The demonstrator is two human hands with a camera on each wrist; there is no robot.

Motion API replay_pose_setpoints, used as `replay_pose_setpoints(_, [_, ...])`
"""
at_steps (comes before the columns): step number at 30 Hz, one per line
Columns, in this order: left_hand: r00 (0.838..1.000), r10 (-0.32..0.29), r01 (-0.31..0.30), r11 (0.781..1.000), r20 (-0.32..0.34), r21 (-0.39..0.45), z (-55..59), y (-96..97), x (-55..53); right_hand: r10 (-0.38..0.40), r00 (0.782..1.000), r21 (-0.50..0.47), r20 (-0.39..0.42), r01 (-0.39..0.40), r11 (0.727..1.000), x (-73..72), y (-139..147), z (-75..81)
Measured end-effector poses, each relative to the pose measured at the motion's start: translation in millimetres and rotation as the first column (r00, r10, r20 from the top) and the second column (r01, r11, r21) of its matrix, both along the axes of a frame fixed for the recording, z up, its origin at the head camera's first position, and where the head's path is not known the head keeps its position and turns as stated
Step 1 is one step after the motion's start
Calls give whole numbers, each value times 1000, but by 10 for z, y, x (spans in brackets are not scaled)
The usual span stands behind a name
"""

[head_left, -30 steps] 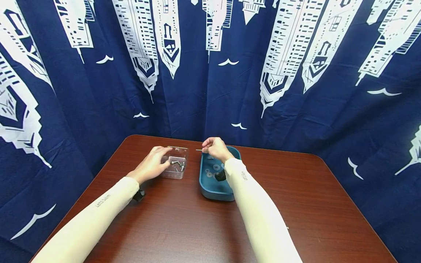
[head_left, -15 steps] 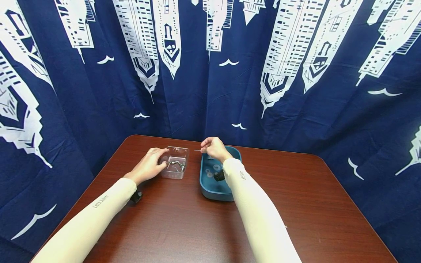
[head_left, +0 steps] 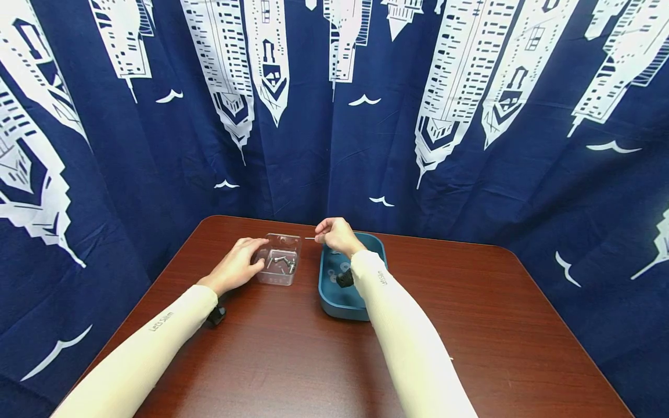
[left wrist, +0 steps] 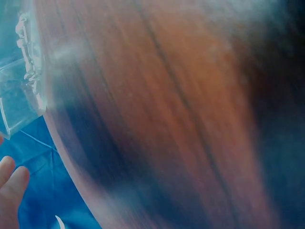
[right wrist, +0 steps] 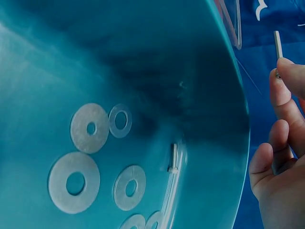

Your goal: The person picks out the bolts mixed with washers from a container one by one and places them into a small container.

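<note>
My right hand [head_left: 337, 237] pinches a thin metal bolt [right wrist: 279, 46] between thumb and fingertip above the far left rim of a blue bin [head_left: 342, 312]. The bolt's shank sticks out leftward in the head view, towards a clear plastic box [head_left: 275, 279]. Several small bolts [head_left: 286, 261] lie inside that box. At its left side is my left hand [head_left: 236, 268], fingers and thumb spread apart, with the fingertips close to the rim. Several flat washers [right wrist: 88, 143] lie on the bin's floor, along with another bolt [right wrist: 174, 160] near the wall.
Both containers stand side by side towards the back of a brown wooden table [head_left: 261, 360]. A dark blue curtain [head_left: 313, 174] with white building prints hangs right behind the table's far edge. My right forearm passes over the bin's right side.
My right hand has shifted slightly left with the bolt, nearer the clear box. My left hand has drawn back a little to the left, showing more of the box.
</note>
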State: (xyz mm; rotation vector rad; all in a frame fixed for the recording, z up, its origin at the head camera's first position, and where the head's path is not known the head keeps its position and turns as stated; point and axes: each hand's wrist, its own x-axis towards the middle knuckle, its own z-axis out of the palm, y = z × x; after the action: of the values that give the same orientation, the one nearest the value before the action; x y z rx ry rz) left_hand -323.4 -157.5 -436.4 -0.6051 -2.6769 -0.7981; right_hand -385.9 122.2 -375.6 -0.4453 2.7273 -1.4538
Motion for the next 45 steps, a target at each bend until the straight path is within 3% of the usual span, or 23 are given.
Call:
replay_pose_setpoints(14, [1000,10,-10,1000,-2,-2,-2,12,4,34,999,26,-11,-34,999,-37,-176,31])
replay_pose_setpoints(28, [999,22,-22,1000,43,-8,27,15,15,73,997,84,-29,-70,994,-47,-435,54])
replay_pose_setpoints(45, [1000,-2,2,1000,-18,-7,-6,15,-17,102,995,128,3,-101,987,-48,-642,49])
